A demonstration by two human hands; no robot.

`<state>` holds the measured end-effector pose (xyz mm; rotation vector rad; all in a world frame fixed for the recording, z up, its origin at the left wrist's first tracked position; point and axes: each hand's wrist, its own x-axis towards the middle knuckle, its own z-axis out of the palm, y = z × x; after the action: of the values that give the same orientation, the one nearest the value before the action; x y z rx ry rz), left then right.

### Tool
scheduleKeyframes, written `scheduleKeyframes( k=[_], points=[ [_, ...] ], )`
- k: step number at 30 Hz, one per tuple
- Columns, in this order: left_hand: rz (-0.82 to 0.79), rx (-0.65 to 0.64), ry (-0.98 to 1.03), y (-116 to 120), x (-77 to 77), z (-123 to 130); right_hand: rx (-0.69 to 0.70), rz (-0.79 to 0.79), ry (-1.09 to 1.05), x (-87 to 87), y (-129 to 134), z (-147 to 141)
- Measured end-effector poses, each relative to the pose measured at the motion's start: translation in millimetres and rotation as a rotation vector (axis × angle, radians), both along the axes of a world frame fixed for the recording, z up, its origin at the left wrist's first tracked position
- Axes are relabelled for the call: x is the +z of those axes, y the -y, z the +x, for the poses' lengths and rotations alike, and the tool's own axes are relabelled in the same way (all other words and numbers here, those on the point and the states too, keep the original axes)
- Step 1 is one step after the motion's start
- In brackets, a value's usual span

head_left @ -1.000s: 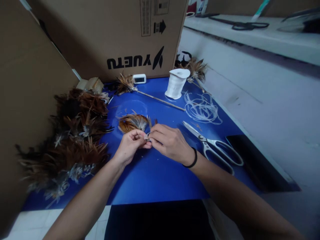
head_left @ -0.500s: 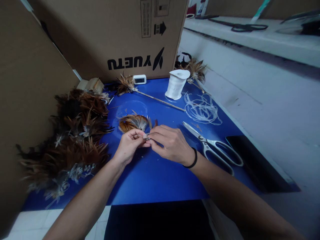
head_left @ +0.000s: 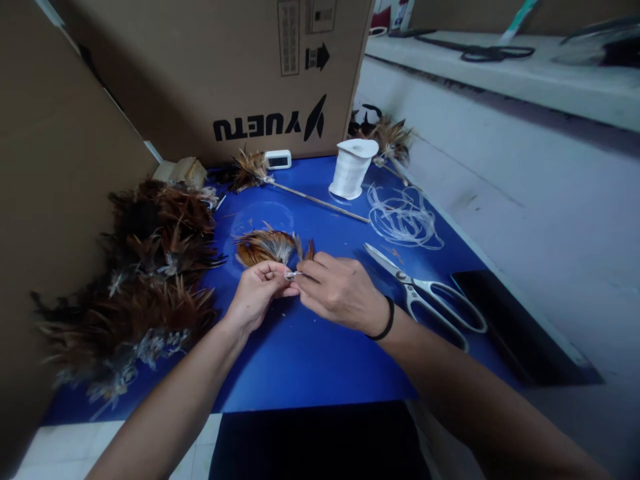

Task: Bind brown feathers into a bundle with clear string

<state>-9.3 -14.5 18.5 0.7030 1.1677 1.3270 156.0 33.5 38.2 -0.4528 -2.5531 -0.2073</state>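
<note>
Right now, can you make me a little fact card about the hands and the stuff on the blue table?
Left hand: the left hand pinches a small pale piece
Right hand: the right hand has its fingertips on that piece too
Just beyond the hands: brown-and-grey feather bundle
Left side: big feather pile
Farther back: feather-topped stick, white spool
Right side: scissors, tangled clear strands
Table color: blue

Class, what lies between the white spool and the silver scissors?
The head view shows a tangle of translucent strips on the blue tabletop between the spool and scissors.
</note>
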Motion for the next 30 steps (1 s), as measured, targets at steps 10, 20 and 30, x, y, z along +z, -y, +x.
scheduleKeyframes(
  k=[10,20,30],
  points=[
    [0.096,0.120,-0.085,-3,-4.2,0,-0.078,-0.564,-0.381,-9.1,4,-11],
    [0.259,0.168,-0.240,0,-4.5,3,-0.137,-0.701,-0.484,-8.1,3,-17],
    [0.276,0.161,-0.321,0,-4.4,5,-0.186,-0.202,-0.249,-10.7,5,-17]
  ],
)
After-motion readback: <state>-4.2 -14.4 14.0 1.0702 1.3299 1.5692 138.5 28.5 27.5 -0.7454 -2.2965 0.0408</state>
